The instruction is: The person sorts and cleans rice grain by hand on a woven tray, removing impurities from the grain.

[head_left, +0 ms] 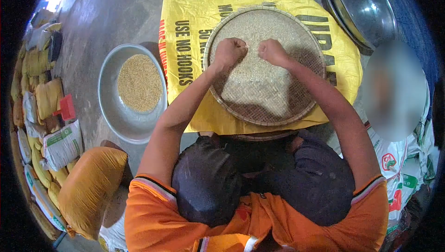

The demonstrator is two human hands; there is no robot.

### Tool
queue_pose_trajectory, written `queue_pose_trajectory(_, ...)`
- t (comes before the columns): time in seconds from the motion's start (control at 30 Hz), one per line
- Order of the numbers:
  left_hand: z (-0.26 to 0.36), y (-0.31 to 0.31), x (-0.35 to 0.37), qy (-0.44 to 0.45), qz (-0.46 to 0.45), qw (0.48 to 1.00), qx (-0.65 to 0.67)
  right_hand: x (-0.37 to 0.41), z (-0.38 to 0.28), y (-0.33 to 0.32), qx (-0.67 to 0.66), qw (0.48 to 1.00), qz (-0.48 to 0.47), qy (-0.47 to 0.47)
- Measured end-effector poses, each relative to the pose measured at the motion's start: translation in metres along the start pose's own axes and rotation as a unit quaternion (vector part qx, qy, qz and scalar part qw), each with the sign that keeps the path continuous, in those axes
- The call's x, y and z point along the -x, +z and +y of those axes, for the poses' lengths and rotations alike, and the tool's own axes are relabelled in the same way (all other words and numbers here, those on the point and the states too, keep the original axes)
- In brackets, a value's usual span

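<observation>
A round woven winnowing basket [303, 62] lies on a yellow printed sack [185, 108]. Pale grain [250, 78] covers much of its bottom, with bare weave along the right and near sides. Over the grain, left of the middle, my left hand [230, 53] is closed, its fingertips pinched together. My right hand [274, 52] is closed in a similar way, a short gap to the right. Whatever is between the fingers of either hand is too small or hidden to make out.
A metal basin [104, 85] holding a heap of grain [141, 83] stands on the floor at left. Stacked sacks line the left, with a full orange sack [90, 189] and a red scoop-like item [67, 107]. Large metal bowls [366, 6] sit at upper right; white printed sacks [389, 159] lie below.
</observation>
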State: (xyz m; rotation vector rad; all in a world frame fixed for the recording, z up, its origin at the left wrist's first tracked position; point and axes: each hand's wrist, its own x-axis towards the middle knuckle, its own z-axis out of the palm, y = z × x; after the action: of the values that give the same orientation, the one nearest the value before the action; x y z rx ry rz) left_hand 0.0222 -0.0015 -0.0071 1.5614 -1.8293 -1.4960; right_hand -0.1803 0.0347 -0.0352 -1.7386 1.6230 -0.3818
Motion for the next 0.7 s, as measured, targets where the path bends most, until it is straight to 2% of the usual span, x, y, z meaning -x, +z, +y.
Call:
queue_pose_trajectory(0.07,0.011,0.003,0.008,0.014,0.004,0.999,-0.038,-0.003,-0.001,-0.007,-0.001,1.0,-0.007,-0.007)
queue_pose_trajectory(0.13,0.012,0.007,0.009,0.028,0.007,0.997,-0.074,-0.004,-0.004,-0.018,-0.217,0.967,-0.016,0.132)
queue_pose_trajectory(0.17,0.003,0.012,0.005,0.053,0.016,0.994,-0.096,-0.004,-0.006,-0.025,-0.215,0.967,-0.017,0.133)
queue_pose_trajectory(0.23,-0.003,0.017,0.001,0.077,0.024,0.99,-0.117,-0.006,-0.009,-0.033,-0.293,0.937,-0.023,0.191)
queue_pose_trajectory(0.33,-0.001,0.017,0.002,0.084,0.012,0.985,-0.15,-0.009,-0.008,-0.026,-0.243,0.96,-0.019,0.141)
queue_pose_trajectory(0.37,-0.005,0.018,0.001,0.063,0.011,0.995,-0.078,-0.011,-0.003,-0.018,-0.244,0.959,-0.019,0.142)
queue_pose_trajectory(0.4,-0.009,0.019,0.0,0.041,0.01,0.999,-0.006,-0.014,0.002,-0.009,-0.163,0.985,0.026,0.057)
queue_pose_trajectory(0.43,-0.005,0.016,0.001,0.041,0.009,0.999,-0.007,-0.015,0.004,-0.003,-0.079,0.994,0.071,-0.027)
queue_pose_trajectory(0.5,0.005,0.007,0.001,-0.023,-0.004,0.992,0.121,-0.016,0.007,0.005,-0.052,0.994,0.087,-0.043)
queue_pose_trajectory(0.53,0.008,0.002,0.001,-0.023,-0.004,0.992,0.12,-0.016,0.009,0.009,-0.023,0.993,0.102,-0.059)
queue_pose_trajectory(0.6,0.015,-0.01,-0.001,-0.085,-0.006,0.973,0.213,-0.022,0.015,0.01,0.0,0.995,0.086,-0.042)
queue_pose_trajectory(0.63,0.012,-0.021,-0.007,-0.069,-0.075,0.975,0.197,-0.025,0.018,0.01,0.023,0.997,0.069,-0.026)
queue_pose_trajectory(0.67,0.008,-0.022,-0.013,-0.069,-0.074,0.975,0.197,-0.02,0.009,0.001,0.023,0.997,0.068,-0.027)
queue_pose_trajectory(0.7,0.004,-0.021,-0.018,-0.102,-0.079,0.948,0.289,-0.014,0.001,-0.013,-0.088,0.995,0.026,0.038)
